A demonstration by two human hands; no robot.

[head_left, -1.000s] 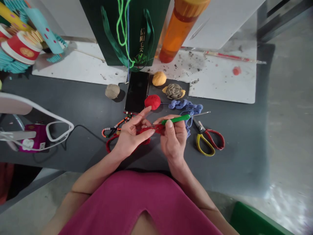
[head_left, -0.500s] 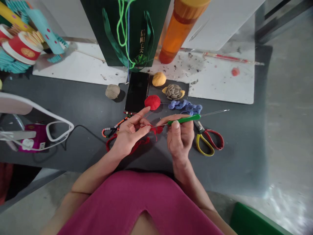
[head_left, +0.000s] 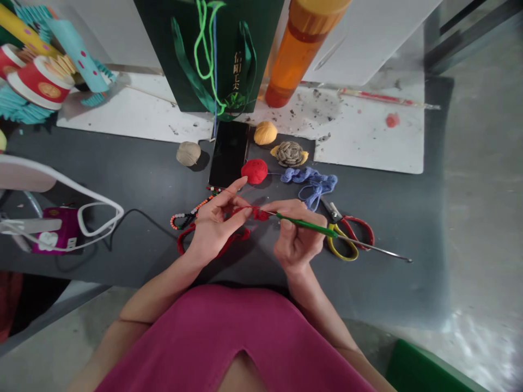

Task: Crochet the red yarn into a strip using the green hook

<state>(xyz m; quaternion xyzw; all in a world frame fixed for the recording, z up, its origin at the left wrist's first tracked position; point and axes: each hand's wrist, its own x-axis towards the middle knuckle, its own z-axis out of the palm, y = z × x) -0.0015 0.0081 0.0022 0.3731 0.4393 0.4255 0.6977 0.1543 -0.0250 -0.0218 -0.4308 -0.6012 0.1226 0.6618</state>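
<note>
- Head view: the left hand (head_left: 214, 228) and the right hand (head_left: 296, 237) are apart but close together, over the dark grey table (head_left: 408, 294), between its middle and near edge.
- The left hand's thumb and fingers pinch a small red crochet piece (head_left: 258, 214), which lies between the hands, just off the left fingertips. A red yarn tail (head_left: 186, 242) loops down onto the table under the left hand.
- The right hand is clamped on the green handle of a crochet hook (head_left: 306, 224). Its long axis slants from the red piece, down and rightward, and its metal far end (head_left: 376, 250) passes over the scissors (head_left: 347, 237).
- The red yarn ball (head_left: 254, 171) sits just above the hands, the blue crocheted strip (head_left: 312, 182) above the right hand, and the beaded strand (head_left: 190, 215) left of the left hand.
</note>
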